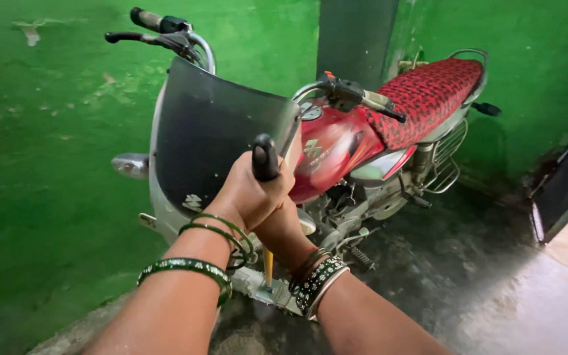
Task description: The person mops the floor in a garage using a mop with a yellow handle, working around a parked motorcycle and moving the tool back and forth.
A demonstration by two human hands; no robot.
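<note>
Both hands are locked onto one tool right in front of the motorcycle (363, 138). The left hand (248, 190) is wrapped tight around the black handle (265, 158), fingers curled shut, with the knob end poking up above the fist. The right hand (283, 227) sits just below and behind it, mostly hidden by the left, so its fingers cannot be made out, though it presses close against the same shaft. A yellow shaft (268, 266) runs straight down from the fists to a metal plate (261, 286) low on the bike, near the floor. Green bangles (221, 230) ring the left wrist, patterned ones (320, 283) the right. The dark windshield (215, 128) stands just behind the handle, green wall (41, 164) all around.
</note>
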